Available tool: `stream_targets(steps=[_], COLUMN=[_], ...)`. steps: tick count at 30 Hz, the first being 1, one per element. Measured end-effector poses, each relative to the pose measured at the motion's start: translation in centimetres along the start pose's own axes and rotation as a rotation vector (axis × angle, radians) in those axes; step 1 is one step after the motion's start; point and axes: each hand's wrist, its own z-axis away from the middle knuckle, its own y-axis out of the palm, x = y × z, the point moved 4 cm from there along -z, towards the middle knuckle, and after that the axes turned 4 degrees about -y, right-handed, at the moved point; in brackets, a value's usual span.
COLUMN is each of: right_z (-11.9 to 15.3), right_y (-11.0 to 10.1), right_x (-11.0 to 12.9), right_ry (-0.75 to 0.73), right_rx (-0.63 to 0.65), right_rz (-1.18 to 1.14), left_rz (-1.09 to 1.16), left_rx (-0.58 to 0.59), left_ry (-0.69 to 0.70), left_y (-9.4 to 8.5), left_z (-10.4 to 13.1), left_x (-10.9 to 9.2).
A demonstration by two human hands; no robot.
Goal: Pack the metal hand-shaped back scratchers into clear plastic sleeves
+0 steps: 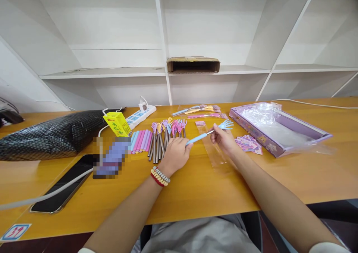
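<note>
A blue back scratcher (199, 137) with a hand-shaped head and a short metal shaft is held between both hands, above the table. My left hand (176, 153) is closed round the end of its blue handle. My right hand (223, 136) pinches the metal shaft just below the head. Under the right hand lies a clear plastic sleeve (208, 148) with a pink top. Left of the hands are several back scratcher heads on metal rods (159, 144) and a row of pink, blue and purple handle tubes (143, 140). Printed cards (248, 144) lie right of my right hand.
Bagged back scratchers (195, 111) lie at the back of the table. A purple box (258, 131) with clear bags stands right. Left are a black wrapped parcel (56, 135), yellow box (117, 124), power strip (141, 115), phone (65, 184) and white cable (58, 191).
</note>
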Motion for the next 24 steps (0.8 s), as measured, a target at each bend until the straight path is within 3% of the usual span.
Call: stream_targets(steps=[5, 9, 17, 24], right_z=[-0.7, -0.6, 0.5, 1.5], right_y=[-1.3, -1.3, 0.6, 2.2], right_x=[0.5, 0.3, 0.4, -0.6], right_ry=[-0.001, -0.013, -0.125, -0.057], right_rx=[-0.095, -0.088, 0.139, 0.301], right_rz=[-0.065, 0.020, 0.312, 0.390], left_rz=[-0.027, -0.025, -0.077, -0.082], left_rx=[-0.052, -0.102, -0.120, -0.108], left_ry=[-0.099, -0.072, 0.013, 0.076], left_y=[-0.1, -0.2, -0.5, -0.7], left_z=[-0.3, -0.3, 0.0, 0.0], left_x=[1.2, 1.4, 1.1, 0.7])
